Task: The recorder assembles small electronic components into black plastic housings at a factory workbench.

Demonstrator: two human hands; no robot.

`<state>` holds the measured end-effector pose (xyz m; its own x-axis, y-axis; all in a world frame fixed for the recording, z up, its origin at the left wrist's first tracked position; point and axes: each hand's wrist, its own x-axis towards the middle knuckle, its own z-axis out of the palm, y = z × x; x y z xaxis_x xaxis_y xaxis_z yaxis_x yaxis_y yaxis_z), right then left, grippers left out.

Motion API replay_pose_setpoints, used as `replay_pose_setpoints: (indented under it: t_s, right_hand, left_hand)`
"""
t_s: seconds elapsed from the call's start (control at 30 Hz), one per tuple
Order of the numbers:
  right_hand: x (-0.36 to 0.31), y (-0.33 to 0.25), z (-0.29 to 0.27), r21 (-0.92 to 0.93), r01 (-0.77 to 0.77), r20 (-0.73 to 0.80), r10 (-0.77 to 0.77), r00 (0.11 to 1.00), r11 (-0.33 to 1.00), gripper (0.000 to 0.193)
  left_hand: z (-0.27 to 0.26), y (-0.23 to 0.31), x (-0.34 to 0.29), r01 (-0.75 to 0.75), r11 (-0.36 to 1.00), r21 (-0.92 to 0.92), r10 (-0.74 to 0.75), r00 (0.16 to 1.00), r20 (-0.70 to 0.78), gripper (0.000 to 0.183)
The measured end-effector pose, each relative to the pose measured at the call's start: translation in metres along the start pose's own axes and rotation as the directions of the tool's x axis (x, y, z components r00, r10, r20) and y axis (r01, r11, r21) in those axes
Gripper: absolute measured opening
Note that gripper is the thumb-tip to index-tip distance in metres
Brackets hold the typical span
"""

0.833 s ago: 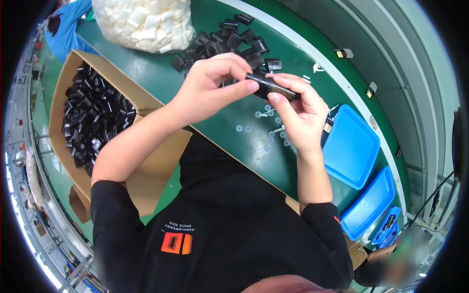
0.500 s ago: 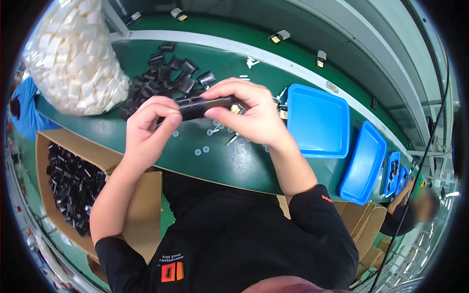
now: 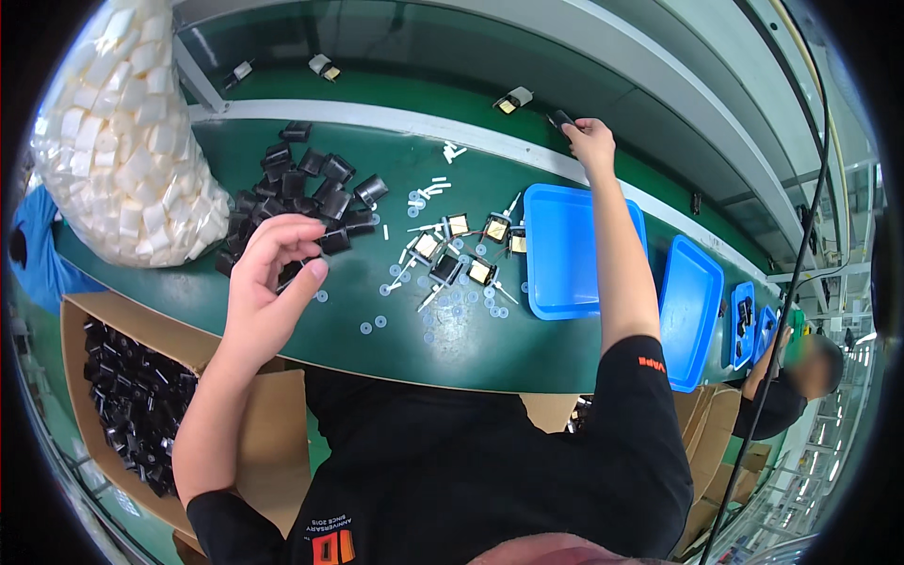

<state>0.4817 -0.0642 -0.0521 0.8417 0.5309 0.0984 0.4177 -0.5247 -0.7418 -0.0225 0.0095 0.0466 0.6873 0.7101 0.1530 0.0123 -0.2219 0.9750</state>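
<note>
My right hand (image 3: 593,149) reaches far over the strip behind the bench, its fingers closed on a black cylindrical part (image 3: 562,120). Over the bench's left half hovers my left hand (image 3: 268,282), its fingers loosely curved and the thumb apart, with nothing visible in it. Right behind it lies a heap of black plastic sleeves (image 3: 306,179). Several small coil-like assemblies (image 3: 444,269) with pale yellow faces and white pins are grouped mid-bench. Translucent washers (image 3: 379,321) and short white pins (image 3: 435,186) are scattered around them.
A clear bag of white pieces (image 3: 122,141) stands at the left. Below it is a cardboard box (image 3: 226,339) of black parts. Blue trays (image 3: 565,254) line the right side. Beyond the bench's white rail, white-and-yellow parts (image 3: 513,100) sit spaced along a green strip. Another person (image 3: 782,386) is at far right.
Both hands were together on a black cylindrical part. My right hand has carried a black part away to the far right, past the rail; my left hand has let go and stays near the heap.
</note>
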Motion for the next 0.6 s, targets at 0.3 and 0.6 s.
replay_pose_setpoints:
  t_s: [0.3, 0.6]
  right_hand:
    - [0.037, -0.024, 0.034, -0.718, 0.224, 0.003, -0.319, 0.948, 0.659, 0.039]
    - [0.120, 0.047, 0.072, -0.788, 0.608, 0.561, -0.517, 0.646, -0.096, 0.030]
  left_hand:
    - [-0.088, 0.027, -0.063, 0.027, 0.923, 0.384, 0.044, 0.983, -0.176, 0.035]
    - [-0.205, -0.029, -0.172, 0.520, 0.775, 0.359, -0.035, 0.602, -0.797, 0.027]
